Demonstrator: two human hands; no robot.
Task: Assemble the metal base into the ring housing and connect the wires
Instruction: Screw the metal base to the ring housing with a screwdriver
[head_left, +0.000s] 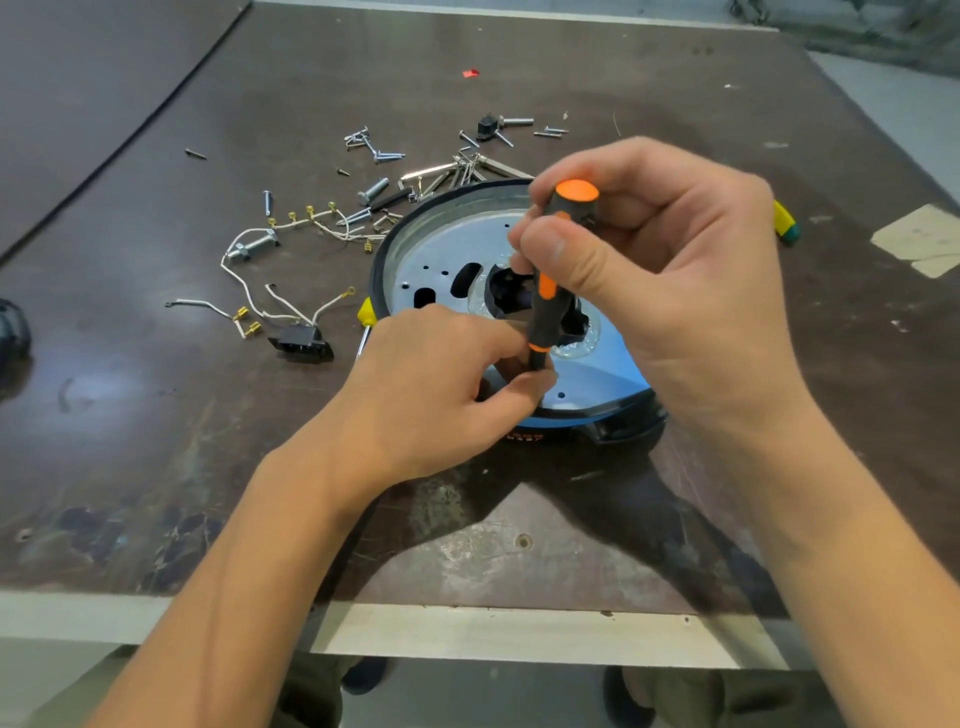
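The round metal base (447, 249) lies inside the black ring housing (382, 260) at the table's middle. My right hand (660, 270) grips an orange-and-black screwdriver (545, 306), held upright with its tip down at the near part of the base. My left hand (441, 384) pinches the lower end of the screwdriver shaft against the base; the tip and any screw under it are hidden by my fingers. White wires with brass terminals (291, 312) run from a black socket (304, 345) lying left of the housing.
Loose screws, bolts and hex keys (410, 176) are scattered behind the housing. A small black switch (487, 127) lies further back. A yellow-handled tool (367, 312) pokes out under the housing's left side; another yellow-green tool (785, 221) shows behind my right hand. The table's front edge (467, 634) is near.
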